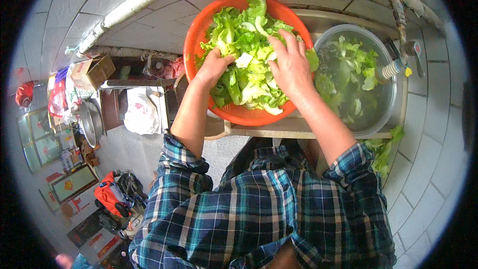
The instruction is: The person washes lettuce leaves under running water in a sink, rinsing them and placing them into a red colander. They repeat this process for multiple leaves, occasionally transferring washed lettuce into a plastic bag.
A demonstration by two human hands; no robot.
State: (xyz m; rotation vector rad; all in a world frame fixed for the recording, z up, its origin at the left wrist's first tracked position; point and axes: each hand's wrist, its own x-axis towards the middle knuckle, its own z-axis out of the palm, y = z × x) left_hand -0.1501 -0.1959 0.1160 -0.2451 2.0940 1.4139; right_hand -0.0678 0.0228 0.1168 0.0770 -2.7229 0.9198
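A red-orange plastic colander (pixel 257 118) is heaped with torn green lettuce leaves (pixel 239 86). At the heap's left side, my left hand (pixel 214 66) reaches in among the leaves, and its fingertips are partly hidden. My right hand (pixel 294 65) lies over the right side of the heap, fingers apart and touching leaves, with no clear grip on any. Right of the colander, a round basin (pixel 393 101) holds cloudy water. More lettuce leaves (pixel 356 65) float and sink in that water.
A faucet (pixel 410 50) with a ribbed spout (pixel 390 71) reaches over the basin. Loose leaves (pixel 384 153) lie below the basin's right side. A pale pipe (pixel 138 3) runs along the tiled wall. Leftward are a white plastic bag (pixel 143 114), a cardboard box (pixel 93 71) and a metal bowl (pixel 90 123).
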